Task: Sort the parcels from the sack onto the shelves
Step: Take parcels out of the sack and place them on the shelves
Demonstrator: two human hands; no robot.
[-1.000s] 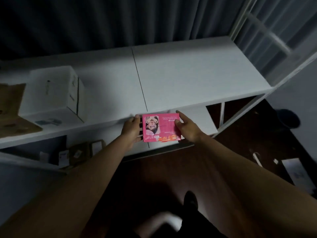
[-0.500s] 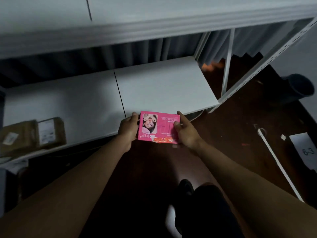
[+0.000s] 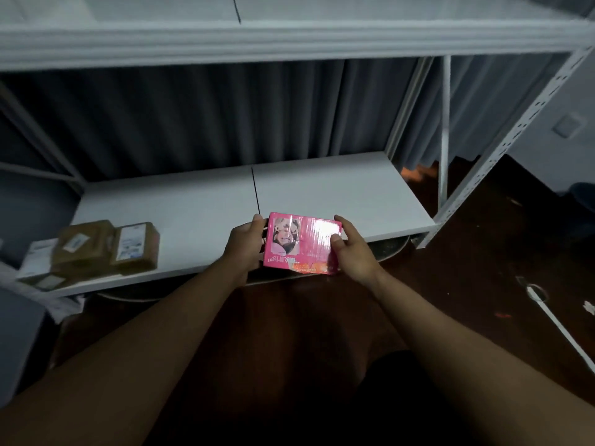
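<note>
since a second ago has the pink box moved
Yes. The pink box, held in both hands, has gone down from the front edge of the upper shelf to the front edge of the lower shelf.

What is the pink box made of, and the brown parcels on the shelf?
The pink box looks like printed cardboard under glossy plastic film: light glares off its top. The brown parcels seem to be cardboard wrapped in shiny tape, with white paper labels. The shelf looks like matte white board, though I can't be sure.
</note>
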